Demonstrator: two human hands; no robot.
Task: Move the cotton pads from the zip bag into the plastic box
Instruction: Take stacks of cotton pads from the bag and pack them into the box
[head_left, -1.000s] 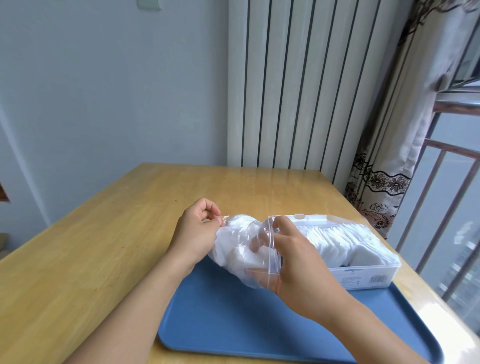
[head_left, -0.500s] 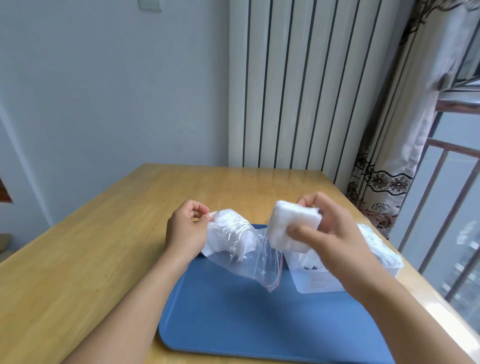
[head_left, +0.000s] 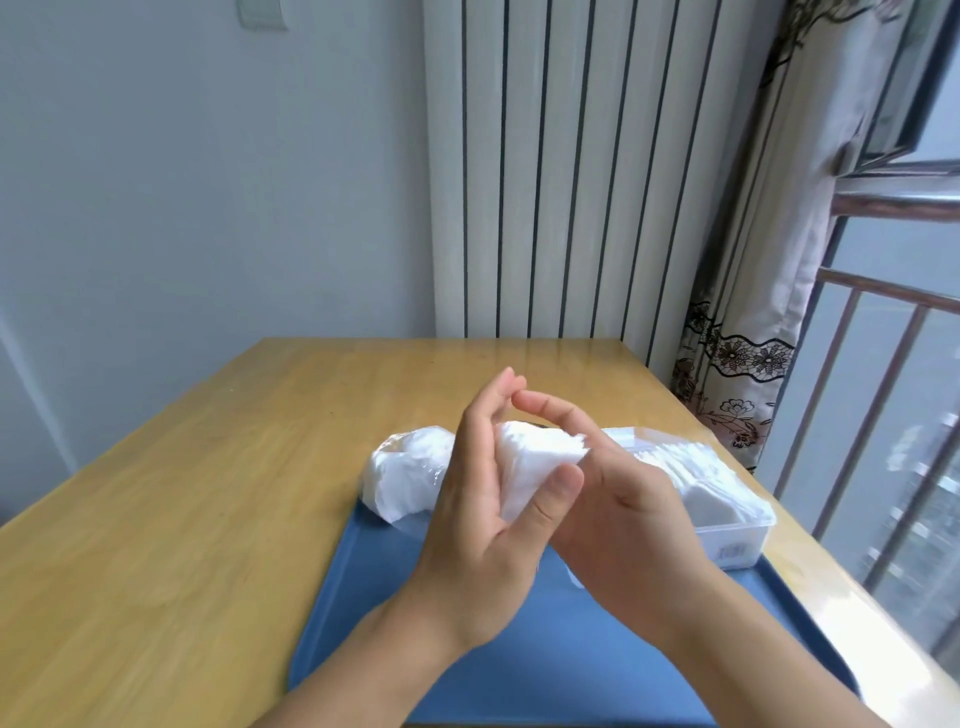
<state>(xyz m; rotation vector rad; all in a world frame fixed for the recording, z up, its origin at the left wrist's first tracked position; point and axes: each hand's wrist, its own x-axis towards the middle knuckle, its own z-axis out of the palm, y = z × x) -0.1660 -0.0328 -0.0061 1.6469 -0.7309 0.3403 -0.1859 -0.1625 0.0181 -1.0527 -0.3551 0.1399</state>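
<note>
Above the blue tray (head_left: 545, 649), both hands hold one stack of white cotton pads (head_left: 535, 460) between them. My left hand (head_left: 478, 509) grips the stack's left side, fingers pointing up and thumb laid across its front. My right hand (head_left: 618, 514) holds it from the right, with its fingers reaching over the top. The clear zip bag (head_left: 402, 475), with pads still inside, lies untouched on the tray's far left corner. The clear plastic box (head_left: 737, 535) stands on the tray's right side, with several white pads in it.
The tray lies on a wooden table (head_left: 182, 493) that stretches away to the left and back. A white radiator (head_left: 561, 171) stands behind the table. A curtain (head_left: 748, 322) and a window railing (head_left: 883, 415) are close on the right.
My right hand pulled a stack of pads out of the bag and lifted it. My left hand let go of the bag, which now lies on the tray, and joined the right on the stack.
</note>
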